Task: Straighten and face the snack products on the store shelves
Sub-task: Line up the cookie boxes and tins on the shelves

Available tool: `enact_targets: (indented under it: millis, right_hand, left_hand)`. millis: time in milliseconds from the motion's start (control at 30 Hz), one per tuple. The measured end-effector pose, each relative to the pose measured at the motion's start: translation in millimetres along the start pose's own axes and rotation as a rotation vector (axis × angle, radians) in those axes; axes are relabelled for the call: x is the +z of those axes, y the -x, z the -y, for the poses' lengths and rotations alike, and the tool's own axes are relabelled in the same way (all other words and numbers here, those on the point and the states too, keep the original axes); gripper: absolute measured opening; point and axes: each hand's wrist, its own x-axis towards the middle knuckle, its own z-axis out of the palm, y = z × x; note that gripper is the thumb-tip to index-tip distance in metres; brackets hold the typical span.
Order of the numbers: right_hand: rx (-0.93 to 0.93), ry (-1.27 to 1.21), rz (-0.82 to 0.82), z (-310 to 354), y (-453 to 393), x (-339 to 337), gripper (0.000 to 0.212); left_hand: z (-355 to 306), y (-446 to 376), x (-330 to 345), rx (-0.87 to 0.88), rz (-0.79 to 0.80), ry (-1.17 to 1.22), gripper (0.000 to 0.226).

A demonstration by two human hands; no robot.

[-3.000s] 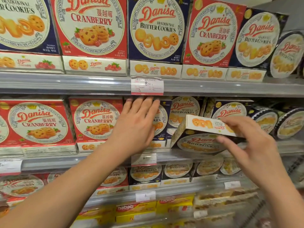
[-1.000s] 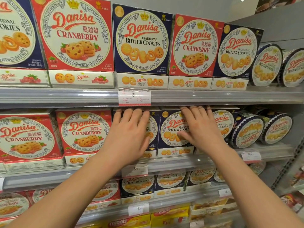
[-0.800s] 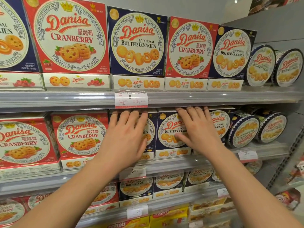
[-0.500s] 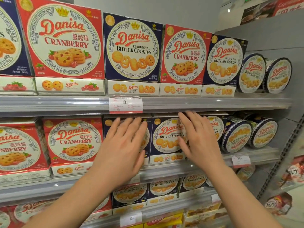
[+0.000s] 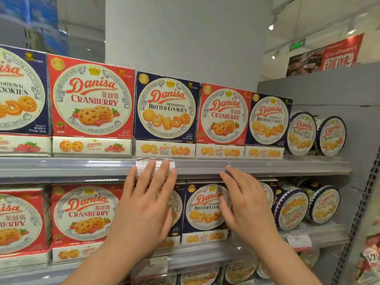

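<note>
My left hand (image 5: 144, 210) is spread flat with straight fingers in front of a blue butter cookie box (image 5: 176, 212) on the middle shelf, fingertips up at the price tag (image 5: 141, 166). My right hand (image 5: 244, 204) is also flat and open, covering the right side of the neighbouring blue butter cookie box (image 5: 203, 210). Whether either palm touches its box I cannot tell. Both boxes stand upright and face forward. A red cranberry box (image 5: 84, 214) stands to the left of my left hand.
The top shelf rail (image 5: 267, 166) carries red cranberry boxes (image 5: 92, 99) and blue butter cookie boxes (image 5: 166, 108) stacked on flat white boxes. Round blue tins (image 5: 302, 132) stand at the right end of both shelves. A grey upright (image 5: 368, 202) bounds the right side.
The view has tilted upward, showing the wall above the shelving. Both hands have risen slightly, fingertips now reaching the upper shelf rail, and stay flat. Three seconds ago my right hand held a box.
</note>
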Motion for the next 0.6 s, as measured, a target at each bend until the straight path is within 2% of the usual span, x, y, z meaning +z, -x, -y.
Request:
enact_targets:
  millis: [133, 400, 600]
  right_hand:
    - [0.017, -0.075, -0.076, 0.7, -21.0, -10.9, 0.049]
    - [0.105, -0.147, -0.149, -17.2, -116.2, -64.9, 0.047]
    - [0.112, -0.051, 0.032, -32.0, -167.6, -83.9, 0.067]
  left_hand:
    - [0.5, -3.5, 4.1, -0.013, -0.054, 0.014, 0.074]
    - [-4.3, -11.2, 3.8, -0.079, -0.115, 0.05, 0.066]
    - [-7.3, -9.9, 4.2, -0.1, -0.125, 0.059, 0.067]
